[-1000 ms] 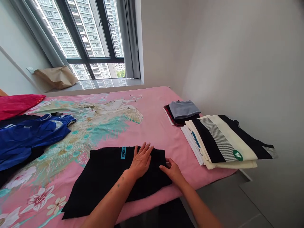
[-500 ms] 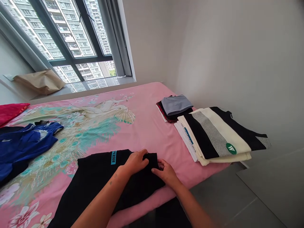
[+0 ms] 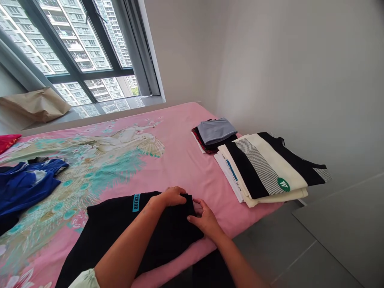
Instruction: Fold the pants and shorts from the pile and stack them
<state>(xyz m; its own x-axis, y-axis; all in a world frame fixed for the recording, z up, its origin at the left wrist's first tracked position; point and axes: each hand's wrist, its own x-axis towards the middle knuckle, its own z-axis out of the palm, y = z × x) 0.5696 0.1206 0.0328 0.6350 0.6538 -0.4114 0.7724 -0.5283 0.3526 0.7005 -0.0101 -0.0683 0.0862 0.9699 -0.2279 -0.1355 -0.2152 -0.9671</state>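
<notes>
With the folded black fabric garment (image 3: 108,228) as the centre of the dial, a bright red piece of cloth (image 3: 8,143) shows at ten o'clock, cut by the left edge of the view. A rumpled royal-blue garment with white patches (image 3: 27,186) lies nearer, also towards ten. Past the bed, a creased brown paper bag (image 3: 39,105) rests between ten and eleven, beside a dark-framed glass window (image 3: 81,60) at eleven.

The black garment lies along the near edge of the bed's pink, bird-and-flower-patterned sheet (image 3: 177,160); a turquoise lettered label (image 3: 136,203) marks its upper side. The person's left forearm crosses it, and the left hand (image 3: 172,197) rests at its one o'clock edge, fingers bent; whether they pinch cloth cannot be told. At two o'clock, the right hand (image 3: 207,219) is half open, thumb on the garment's side edge, fingers curved beyond it; how firmly it holds is unclear.

Farther off, towards one o'clock, a folded grey-blue cloth (image 3: 217,131) tops a small pile. At two sits a cream-and-black striped folded garment (image 3: 261,168) with a round green badge (image 3: 283,184).
</notes>
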